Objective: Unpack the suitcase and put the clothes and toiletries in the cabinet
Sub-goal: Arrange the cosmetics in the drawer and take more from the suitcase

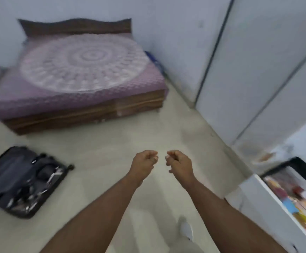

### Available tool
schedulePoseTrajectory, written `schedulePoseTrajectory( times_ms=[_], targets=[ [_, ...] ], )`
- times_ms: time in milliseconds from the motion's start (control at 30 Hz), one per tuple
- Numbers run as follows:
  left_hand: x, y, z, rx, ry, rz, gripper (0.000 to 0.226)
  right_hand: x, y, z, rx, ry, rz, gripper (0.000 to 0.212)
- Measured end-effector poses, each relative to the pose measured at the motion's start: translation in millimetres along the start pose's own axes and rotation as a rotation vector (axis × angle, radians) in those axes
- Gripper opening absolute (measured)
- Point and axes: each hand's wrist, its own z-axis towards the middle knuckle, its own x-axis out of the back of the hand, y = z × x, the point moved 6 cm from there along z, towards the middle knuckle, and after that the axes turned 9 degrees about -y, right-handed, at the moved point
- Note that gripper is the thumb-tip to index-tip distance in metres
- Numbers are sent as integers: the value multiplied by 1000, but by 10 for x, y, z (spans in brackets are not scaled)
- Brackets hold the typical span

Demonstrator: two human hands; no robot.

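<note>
A dark suitcase (18, 181) lies flat and open on the pale floor at the left, with dark fabric and small blurred items inside. At the right stands the white cabinet (247, 73), its tall doors closed. A lower white compartment (269, 209) at the right edge is open and shows colourful folded items (294, 201). My left hand (144, 162) and my right hand (178, 162) are held out side by side over the bare floor, fingers curled in, with nothing in either. Both are well to the right of the suitcase.
A low wooden bed (86, 110) with a purple patterned cover fills the back left. A blue object (151, 56) lies between bed and wall. My foot in a white shoe (186, 229) is on the floor below my arms. The picture is blurred.
</note>
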Motion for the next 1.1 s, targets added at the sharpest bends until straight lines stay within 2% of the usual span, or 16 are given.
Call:
schedulePoseTrajectory(
  times_ms=[167,333,433,633,733,900,1100],
  targets=[
    [1790,-374,-434,53,286,-63,21,-1723,-580,382,17,-288,-51,19],
    [3275,-741,-670,102,523,-130,21,-3405,-924,963,41,-561,-164,24],
    [4069,-923,-739,140,658,-161,20,-4433,-1100,1357,88,-708,-237,33],
    [5454,-1270,-809,270,893,-208,24,-6229,-1411,2014,144,-943,-358,23],
    [6035,-1536,-783,326,976,-226,25,-6980,-1444,2315,152,-1014,-413,29],
    [6935,-2317,-483,404,1036,-246,22,-8094,-1101,2866,174,-1057,-487,27],
    [7896,-4036,373,484,982,-260,25,-9442,334,3837,127,-1045,-608,24]
  ],
)
